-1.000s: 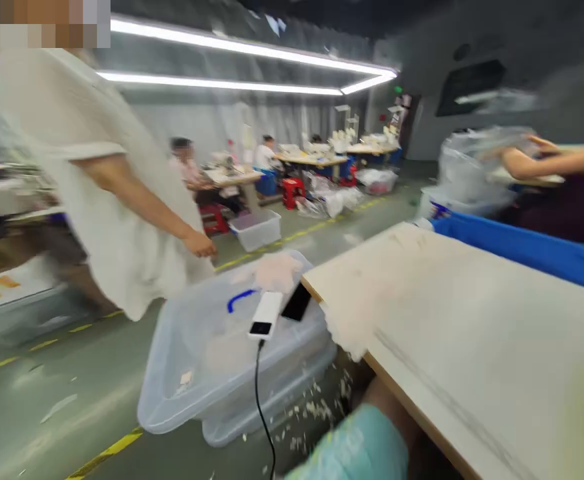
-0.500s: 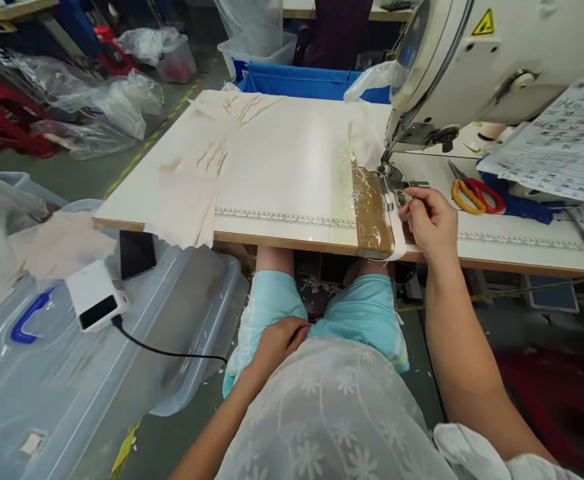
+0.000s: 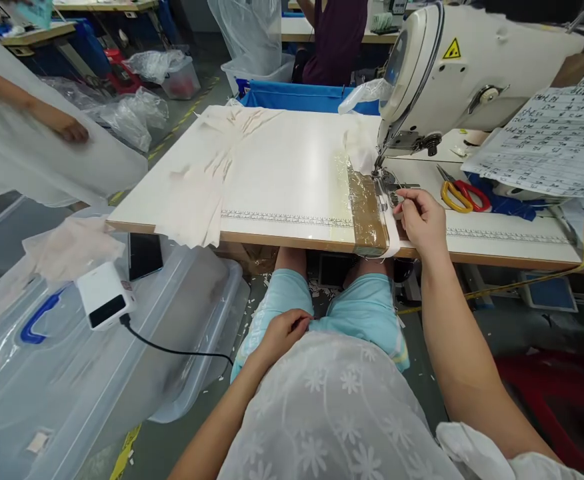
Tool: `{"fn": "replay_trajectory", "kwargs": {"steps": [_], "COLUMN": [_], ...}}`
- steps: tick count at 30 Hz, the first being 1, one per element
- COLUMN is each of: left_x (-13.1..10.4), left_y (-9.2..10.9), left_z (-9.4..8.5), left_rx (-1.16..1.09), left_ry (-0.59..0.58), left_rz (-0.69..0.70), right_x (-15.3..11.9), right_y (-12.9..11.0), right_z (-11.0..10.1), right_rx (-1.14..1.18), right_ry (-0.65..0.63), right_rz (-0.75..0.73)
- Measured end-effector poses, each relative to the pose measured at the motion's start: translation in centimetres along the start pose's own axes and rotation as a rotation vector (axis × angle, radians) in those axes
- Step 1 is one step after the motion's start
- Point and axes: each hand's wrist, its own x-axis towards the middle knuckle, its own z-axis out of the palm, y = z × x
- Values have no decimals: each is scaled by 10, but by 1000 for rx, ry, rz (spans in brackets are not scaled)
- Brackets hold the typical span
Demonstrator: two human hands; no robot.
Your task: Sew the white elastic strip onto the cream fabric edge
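My right hand (image 3: 422,217) is on the table beside the sewing machine's needle area (image 3: 379,167), thumb and forefinger pinched together. Whatever those fingertips hold is too small to make out. Just left of them, a narrow pale strip of fabric (image 3: 391,230) runs from the presser foot over the table's front edge. Brown tape (image 3: 368,213) covers the tabletop beside this strip. A pale piece of cloth (image 3: 361,150) lies behind the needle. My left hand (image 3: 287,332) rests on my lap with its fingers curled in, and nothing shows in it.
Pale cut pieces (image 3: 192,200) lie on the table's left side, overhanging its edge. Scissors (image 3: 465,195) and written sheets (image 3: 547,140) are at the right. A lidded plastic bin (image 3: 97,387) at my left carries a white device (image 3: 103,297) and a phone (image 3: 145,255). A person's hand (image 3: 65,125) shows beyond.
My view has shifted slightly, and both my hands keep nearly the same poses. The person in white at the left has come further into view.
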Motion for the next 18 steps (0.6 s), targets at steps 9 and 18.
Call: {"fn": "replay_trajectory", "kwargs": {"steps": [9, 18], "left_x": [36, 187], "left_y": [2, 47], "left_z": [5, 60], "left_rx": [120, 261], "left_ry": [-19, -180], "left_rz": [25, 259], "right_x": [3, 0], "right_y": [-3, -1], "right_z": [3, 5], "right_rx": [119, 39], "right_ry": [-42, -76], "right_rz": [43, 5]}}
